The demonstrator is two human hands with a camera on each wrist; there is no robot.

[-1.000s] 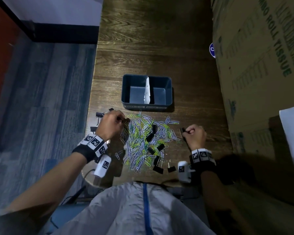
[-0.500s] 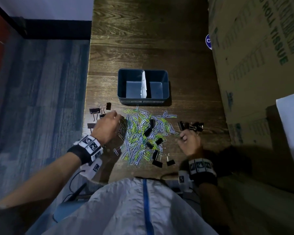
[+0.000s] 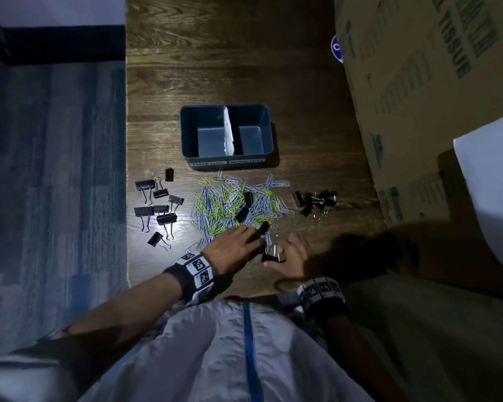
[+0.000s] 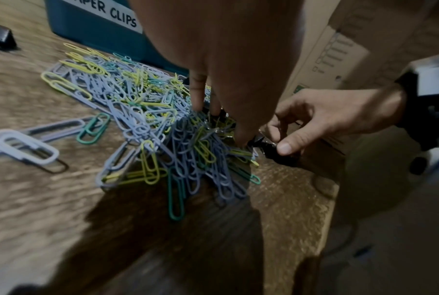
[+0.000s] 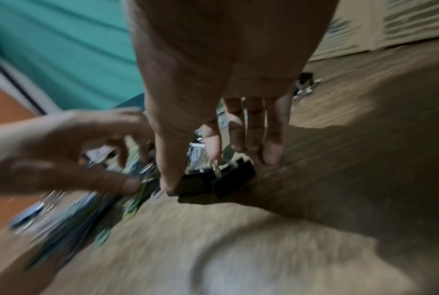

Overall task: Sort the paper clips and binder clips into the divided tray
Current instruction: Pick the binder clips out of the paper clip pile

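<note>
The dark blue divided tray [image 3: 186, 134] stands mid-table, both labelled halves bare, a white divider between them. In front of it lies a pile of paper clips [image 3: 233, 204] in lilac, yellow and green, with a few black binder clips mixed in. My left hand [image 3: 254, 236] reaches with fairly straight fingers into the pile's near edge [image 4: 193, 139]. Just right of it my right hand [image 3: 278, 252] pinches black binder clips [image 5: 201, 183] between thumb and forefinger on the table. The right wrist view is blurred.
Several binder clips [image 3: 157, 204] lie spread near the table's left edge, another cluster [image 3: 317, 200] right of the pile. Big cardboard boxes [image 3: 433, 97] wall off the right side. The wooden table [image 3: 215, 68] drops to blue carpet on the left.
My left hand has left the pile's left side for its near edge, uncovering the left binder clips. My right hand came from the right cluster down to the near edge.
</note>
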